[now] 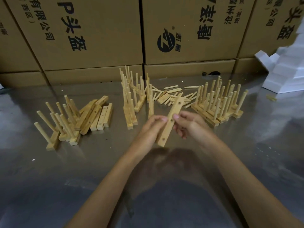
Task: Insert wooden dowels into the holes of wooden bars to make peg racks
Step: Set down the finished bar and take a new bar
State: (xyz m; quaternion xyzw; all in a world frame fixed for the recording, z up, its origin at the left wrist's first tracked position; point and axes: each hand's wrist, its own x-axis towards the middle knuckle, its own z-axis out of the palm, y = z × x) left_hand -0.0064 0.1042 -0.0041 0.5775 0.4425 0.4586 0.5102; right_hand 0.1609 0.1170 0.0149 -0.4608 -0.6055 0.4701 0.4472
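**Bare bar in hand, no dowels in it yet**

Toward the tabletop's (49, 178) left edge: spare bars (100, 117). At centre, your left hand (148, 130) and right hand (187, 125) both pinch one wooden bar (171, 120) by its long edges, lifted, holes showing. Loose dowels (172, 96) lie behind it. Light, stiff, smooth wood by the look; keep your grip on the edges, clear of the holes.

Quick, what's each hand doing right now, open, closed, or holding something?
Left hand: fingers curled, pinching the wooden bar at its left edge.
Right hand: fingers curled, pinching the same bar at its right edge. No dowel in either hand.
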